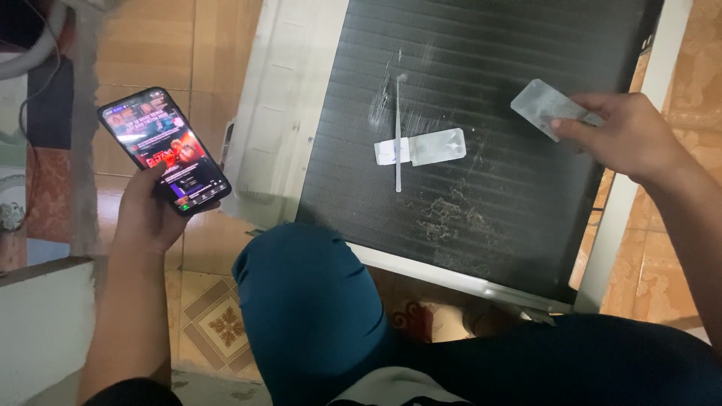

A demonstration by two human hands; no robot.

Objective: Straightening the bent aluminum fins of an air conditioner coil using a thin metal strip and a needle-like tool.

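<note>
My left hand (pixel 147 214) holds a black smartphone (pixel 163 149) with a lit screen, out to the left over the tiled floor. My right hand (pixel 632 135) is at the upper right, fingers pinched on a small clear plastic packet (pixel 543 107) above the dark finned panel (pixel 519 188). On that panel lie a thin white stick (pixel 398 135) and, across it, a second clear packet (pixel 438 146) with a white paper tab (pixel 391 152). Grey dust streaks mark the fins near them.
The finned panel sits in a white metal frame (pixel 263 128) lying tilted on brown floor tiles (pixel 150 45). My knee in blue trousers (pixel 312 301) rises in front of the frame's lower edge. A white ledge (pixel 37 323) and a hose (pixel 30 53) are at the left.
</note>
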